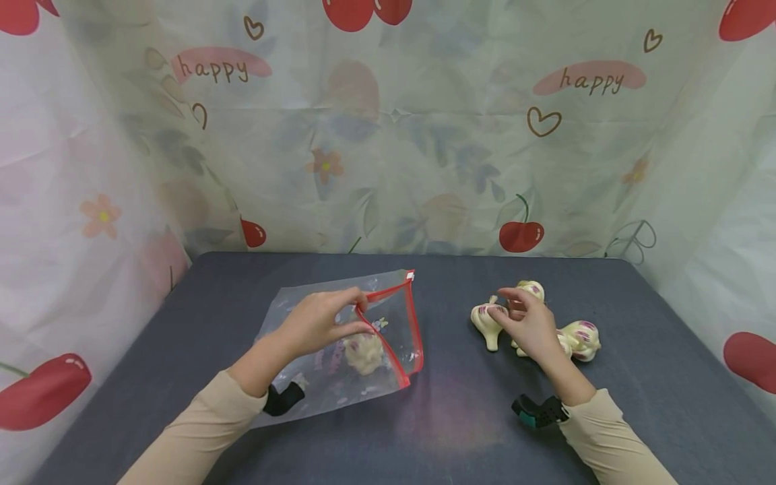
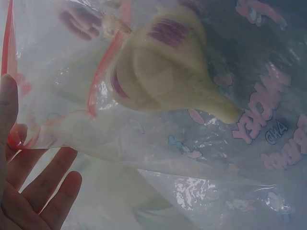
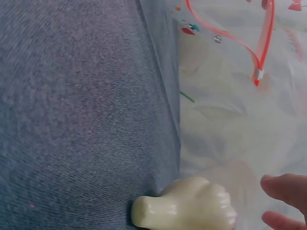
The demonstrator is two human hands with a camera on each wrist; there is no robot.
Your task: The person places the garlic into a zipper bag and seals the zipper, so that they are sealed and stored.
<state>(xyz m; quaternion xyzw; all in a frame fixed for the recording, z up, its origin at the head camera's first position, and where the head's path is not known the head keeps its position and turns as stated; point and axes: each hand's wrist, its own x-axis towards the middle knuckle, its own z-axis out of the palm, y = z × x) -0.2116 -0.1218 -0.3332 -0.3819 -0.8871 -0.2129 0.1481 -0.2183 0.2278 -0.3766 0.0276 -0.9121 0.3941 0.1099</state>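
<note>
My left hand [image 1: 324, 323] pinches the red-edged mouth of a clear zip bag [image 1: 291, 303], which lies tilted on the table with its opening to the right. Inside it, a garlic bulb [image 2: 165, 67] with purple streaks shows through the printed plastic. On the right, my right hand [image 1: 533, 327] hovers over a group of garlic bulbs, thumb and fingers apart. Nearest its fingertips is a garlic bulb [image 1: 487, 325] with its stem toward me. In the right wrist view, a gap separates the fingers from that bulb [image 3: 192, 206]. My hand partly hides the other bulbs.
More garlic bulbs lie behind and right of my right hand, one garlic bulb [image 1: 585, 339] farthest right. The dark table [image 1: 448, 417] ends at a patterned curtain [image 1: 394, 188] at the back and sides. A white slider [image 1: 410, 275] sits at the bag's far corner.
</note>
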